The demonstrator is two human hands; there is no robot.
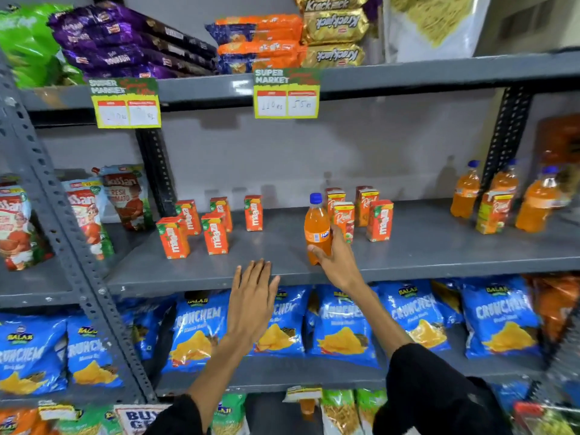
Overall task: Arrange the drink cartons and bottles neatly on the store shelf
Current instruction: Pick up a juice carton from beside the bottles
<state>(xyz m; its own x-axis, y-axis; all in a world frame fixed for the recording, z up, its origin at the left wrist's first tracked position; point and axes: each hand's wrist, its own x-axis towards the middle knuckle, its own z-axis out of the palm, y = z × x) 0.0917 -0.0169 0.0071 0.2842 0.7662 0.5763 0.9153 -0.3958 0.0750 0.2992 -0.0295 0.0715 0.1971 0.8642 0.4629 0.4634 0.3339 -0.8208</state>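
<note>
Head view shows the right hand [337,257] wrapped around an orange Fanta bottle [317,226] standing upright on the grey middle shelf [439,255], just beside a cluster of Real and Maaza cartons [361,215]. Left hand [252,296] hovers flat, fingers spread, holding nothing, at the shelf's front edge. Five Maaza cartons [207,226] stand to the left; three more bottles [502,196] stand far right.

Head camera looks forward, slightly down, close to the shelf [408,255].
</note>
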